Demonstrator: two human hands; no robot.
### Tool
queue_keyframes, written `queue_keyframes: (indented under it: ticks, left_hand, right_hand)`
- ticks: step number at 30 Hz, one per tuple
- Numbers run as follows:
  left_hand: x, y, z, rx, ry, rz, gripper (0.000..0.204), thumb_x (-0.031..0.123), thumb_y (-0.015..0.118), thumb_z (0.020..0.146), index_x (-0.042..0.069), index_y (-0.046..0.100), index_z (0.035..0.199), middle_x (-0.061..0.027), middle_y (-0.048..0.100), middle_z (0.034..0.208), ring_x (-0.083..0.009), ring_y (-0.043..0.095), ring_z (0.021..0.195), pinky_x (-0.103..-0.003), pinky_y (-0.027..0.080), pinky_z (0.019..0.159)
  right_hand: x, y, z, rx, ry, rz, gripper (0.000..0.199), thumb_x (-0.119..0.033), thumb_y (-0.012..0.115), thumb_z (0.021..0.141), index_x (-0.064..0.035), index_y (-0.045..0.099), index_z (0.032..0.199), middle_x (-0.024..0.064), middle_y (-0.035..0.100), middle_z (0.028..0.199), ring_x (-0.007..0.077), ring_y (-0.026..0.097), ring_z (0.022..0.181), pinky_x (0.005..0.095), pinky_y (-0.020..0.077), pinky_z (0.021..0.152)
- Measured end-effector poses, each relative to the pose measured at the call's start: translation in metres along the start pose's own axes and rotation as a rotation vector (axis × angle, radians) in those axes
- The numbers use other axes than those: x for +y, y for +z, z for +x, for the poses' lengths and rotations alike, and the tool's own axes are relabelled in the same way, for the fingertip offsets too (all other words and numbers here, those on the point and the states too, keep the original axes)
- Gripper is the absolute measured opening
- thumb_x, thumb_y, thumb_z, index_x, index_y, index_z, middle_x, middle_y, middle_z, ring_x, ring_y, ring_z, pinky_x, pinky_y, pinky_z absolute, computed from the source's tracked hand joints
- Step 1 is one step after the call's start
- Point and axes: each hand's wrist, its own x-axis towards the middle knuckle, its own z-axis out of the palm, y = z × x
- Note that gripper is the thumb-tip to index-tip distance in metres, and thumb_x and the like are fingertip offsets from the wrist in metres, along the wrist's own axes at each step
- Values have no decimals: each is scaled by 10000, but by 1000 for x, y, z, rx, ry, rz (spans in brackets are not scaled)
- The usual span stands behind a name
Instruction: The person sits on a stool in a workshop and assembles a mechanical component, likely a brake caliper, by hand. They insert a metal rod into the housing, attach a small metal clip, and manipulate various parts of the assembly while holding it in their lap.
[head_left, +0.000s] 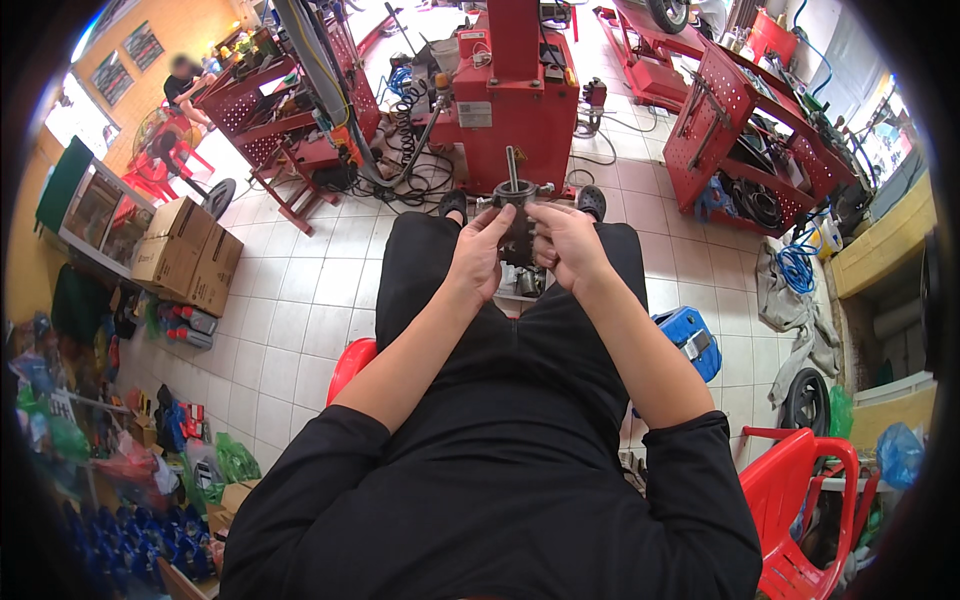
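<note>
Between my knees is a dark cylindrical metal part (516, 232) with a ring-shaped top, and a thin metal rod (512, 165) stands upright out of it. My left hand (482, 243) is closed round the part's left side, thumb near the top ring. On the other side my right hand (567, 243) has its fingers curled in a pinch at the part's upper right edge. Whatever is between those fingertips is too small to make out. Below the part, a light tray (508, 294) with metal pieces (525, 283) shows between my legs.
A red machine (515, 125) stands right ahead, with hoses and cables (420, 180) beside it. Red workbenches (745, 150) flank it. Cardboard boxes (185, 255) sit at left; a blue case (690, 343) and a red chair (800, 490) are at right. Another person (185, 88) sits far left.
</note>
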Motion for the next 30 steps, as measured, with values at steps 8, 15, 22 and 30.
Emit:
queue_keyframes:
  ticks: [8, 15, 22, 30]
  left_hand:
    - [5, 3, -3, -93, 204, 165, 146, 119, 645, 872, 54, 644, 1003, -17, 655, 921, -102, 583, 837, -253, 438, 751]
    - [31, 23, -15, -221, 305, 48, 172, 20, 659, 839, 14, 645, 1010, -54, 662, 970, -97, 613, 834, -242, 502, 746]
    - [39, 34, -21, -58, 141, -111, 168, 43, 606, 876, 11, 583, 1040, -78, 637, 979, -166, 593, 914, -290, 466, 821]
    - [38, 35, -21, -20, 111, -82, 141, 74, 675, 833, 25, 619, 953, -49, 651, 897, -117, 611, 770, -253, 501, 688]
  right_hand:
    - [13, 4, 1, -52, -84, 212, 103, -149, 617, 877, -54, 579, 880, -82, 375, 547, 33, 314, 384, 220, 227, 365]
    - [-17, 19, -21, -128, -327, -193, 188, -132, 596, 903, 25, 592, 1007, 11, 587, 684, 23, 480, 520, 194, 356, 446]
    - [-38, 18, -34, 80, -578, -820, 197, -85, 561, 856, 60, 539, 988, 158, 604, 919, 187, 605, 829, 304, 473, 726]
    - [-47, 27, -46, -50, -836, -998, 187, -34, 518, 866, 41, 521, 1038, 195, 610, 956, 292, 631, 833, 351, 479, 743]
